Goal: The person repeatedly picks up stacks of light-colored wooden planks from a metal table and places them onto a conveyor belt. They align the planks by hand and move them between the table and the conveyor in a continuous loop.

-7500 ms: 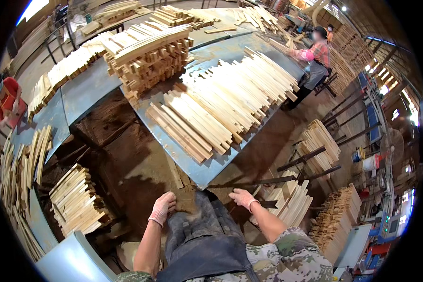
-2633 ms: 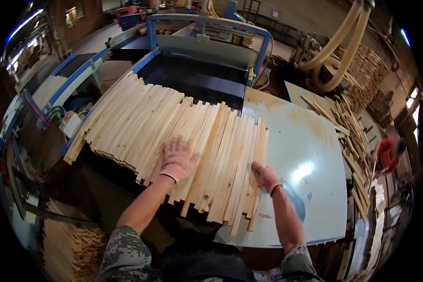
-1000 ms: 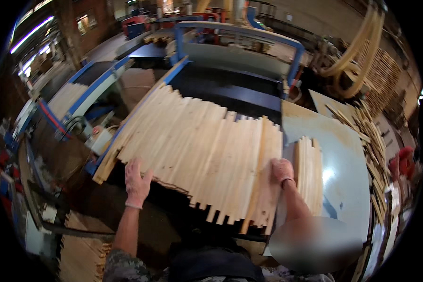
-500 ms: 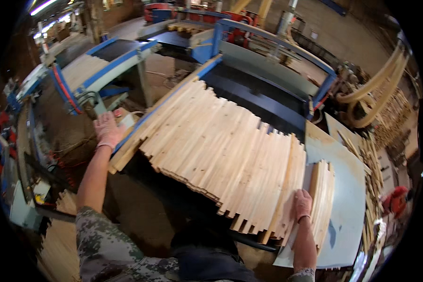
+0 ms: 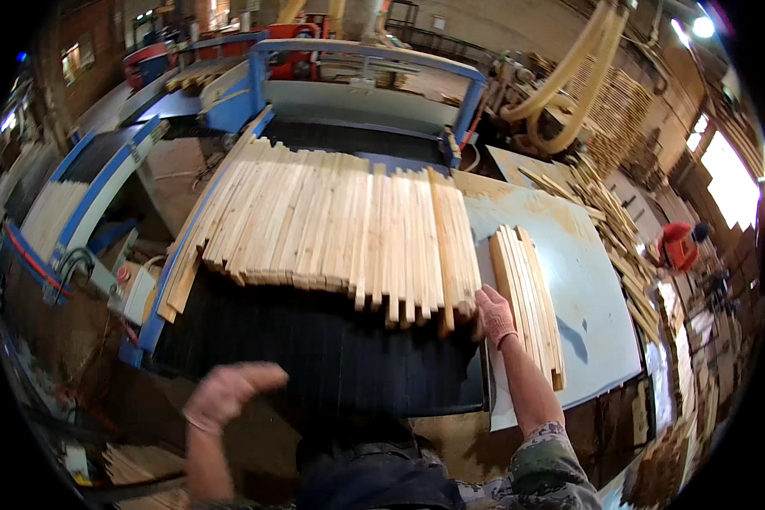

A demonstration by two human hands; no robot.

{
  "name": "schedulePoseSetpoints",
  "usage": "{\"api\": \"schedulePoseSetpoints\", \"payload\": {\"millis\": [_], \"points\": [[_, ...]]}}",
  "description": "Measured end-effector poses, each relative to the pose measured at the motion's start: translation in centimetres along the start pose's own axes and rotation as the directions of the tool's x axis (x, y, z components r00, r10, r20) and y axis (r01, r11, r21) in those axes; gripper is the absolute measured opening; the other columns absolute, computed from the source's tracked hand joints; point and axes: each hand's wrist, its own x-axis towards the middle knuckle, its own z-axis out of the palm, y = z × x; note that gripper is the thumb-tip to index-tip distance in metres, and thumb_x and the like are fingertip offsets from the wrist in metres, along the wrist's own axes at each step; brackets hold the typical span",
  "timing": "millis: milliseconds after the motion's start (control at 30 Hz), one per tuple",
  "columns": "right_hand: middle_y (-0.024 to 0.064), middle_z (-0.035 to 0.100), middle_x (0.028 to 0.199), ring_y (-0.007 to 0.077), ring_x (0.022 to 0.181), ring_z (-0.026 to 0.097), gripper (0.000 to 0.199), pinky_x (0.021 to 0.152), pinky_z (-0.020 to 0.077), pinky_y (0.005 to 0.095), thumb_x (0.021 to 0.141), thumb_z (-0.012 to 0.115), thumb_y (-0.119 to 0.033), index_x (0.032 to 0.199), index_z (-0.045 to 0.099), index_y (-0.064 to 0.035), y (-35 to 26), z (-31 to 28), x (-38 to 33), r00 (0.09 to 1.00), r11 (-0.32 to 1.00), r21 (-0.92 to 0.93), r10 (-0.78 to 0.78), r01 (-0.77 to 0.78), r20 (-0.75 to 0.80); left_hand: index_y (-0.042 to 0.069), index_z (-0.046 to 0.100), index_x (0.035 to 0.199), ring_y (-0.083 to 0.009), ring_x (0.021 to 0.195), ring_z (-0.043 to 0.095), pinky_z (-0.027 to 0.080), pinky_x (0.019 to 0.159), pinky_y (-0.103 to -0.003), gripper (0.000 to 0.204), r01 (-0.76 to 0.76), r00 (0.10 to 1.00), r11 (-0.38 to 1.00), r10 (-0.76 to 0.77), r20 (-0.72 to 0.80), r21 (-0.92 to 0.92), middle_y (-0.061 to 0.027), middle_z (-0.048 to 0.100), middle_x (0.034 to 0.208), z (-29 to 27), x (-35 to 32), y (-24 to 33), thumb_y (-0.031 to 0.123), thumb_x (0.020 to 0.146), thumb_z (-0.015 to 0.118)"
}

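pale wooden slats [image 5: 340, 225], long and thin, lie side by side in a wide fan on the black belt [image 5: 331, 357], near ends ragged. right hand [image 5: 495, 314], gloved, fingers spread flat, rests at the fan's right edge, touching the slats. small stack of slats [image 5: 529, 297] just right of it on the table [image 5: 599, 323]. left hand [image 5: 225, 393] blurred, below the fan, apart; fingers' grip unclear.

Blue machine frame [image 5: 255, 81], yellow hoses [image 5: 569, 76]
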Motion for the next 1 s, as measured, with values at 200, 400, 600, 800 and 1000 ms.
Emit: {"api": "schedulePoseSetpoints", "payload": {"millis": [200, 400, 600, 800, 1000], "points": [[0.0110, 0.074, 0.127, 0.0192, 0.119, 0.068, 0.061, 0.107, 0.0503, 0.0310, 0.100, 0.075, -0.023, 0.150, 0.055, 0.0062, 1.7, 1.5, -5.7, 0.990, 0.998, 0.001, -0.069, 0.069, -0.119, -0.009, 0.053, 0.151, -0.0275, 0.146, 0.053, 0.039, 0.125, -0.038, 0.046, 0.741, 0.660, 0.504, -0.667, 0.345, -0.444, -0.0196, 0.056, 0.156, 12.4, 1.0, -18.9, 0.020, 0.115, 0.050], [0.0109, 0.074, 0.132, 0.0181, 0.126, 0.065, 0.057, 0.109, 0.0496, 0.0322, 0.099, 0.074, -0.019, 0.150, 0.058, 0.0015, 0.4, 0.9, -18.9, 0.997, 0.999, 0.036, 0.005, -0.007, 0.075, 0.008, 0.057, 0.154, -0.0242, 0.149, 0.048, 0.040, 0.119, -0.037, 0.058, 0.872, 0.415, 0.378, -0.908, -0.060, 0.310, -0.0103, 0.051, 0.163, 12.7, -6.5, -47.4, 0.046, 0.111, 0.053], [0.0128, 0.070, 0.133, 0.0217, 0.123, 0.065, 0.058, 0.107, 0.0518, 0.0362, 0.103, 0.072, -0.026, 0.153, 0.055, 0.0002, 5.1, -6.0, -31.4, 0.798, 0.888, 0.176, 0.276, -0.426, 0.536, 0.007, 0.062, 0.144, -0.0298, 0.140, 0.053, 0.043, 0.113, -0.041, 0.056, 0.854, 0.112, 0.027, -0.985, -0.132, 0.520, -0.0146, 0.056, 0.154, 12.4, -11.0, -42.2, 0.049, 0.107, 0.053], [0.0167, 0.070, 0.140, 0.0243, 0.120, 0.069, 0.073, 0.105, 0.0521, 0.0354, 0.096, 0.066, -0.043, 0.153, 0.055, 0.0010, 20.9, -14.2, -43.2, 0.810, 0.802, -0.242, 0.579, -0.547, 0.089, 0.006, 0.066, 0.133, -0.0354, 0.132, 0.059, 0.046, 0.107, -0.046, 0.056, 0.800, 0.182, -0.007, -0.949, -0.255, 0.599, -0.0189, 0.061, 0.146, 17.5, -7.0, -41.7, 0.051, 0.103, 0.054], [0.0126, 0.072, 0.090, 0.0313, 0.092, 0.073, 0.027, 0.078, 0.0556, 0.0434, 0.101, 0.057, -0.030, 0.105, 0.070, -0.0057, 40.5, -26.9, -55.7, 0.698, 0.664, -0.224, 0.702, -0.713, -0.140, 0.005, 0.071, 0.123, -0.0410, 0.123, 0.064, 0.049, 0.100, -0.050, 0.057, 0.647, 0.391, 0.023, -0.868, -0.305, 0.762, -0.0232, 0.066, 0.137, 32.7, -0.2, -46.4, 0.054, 0.099, 0.054]]}}
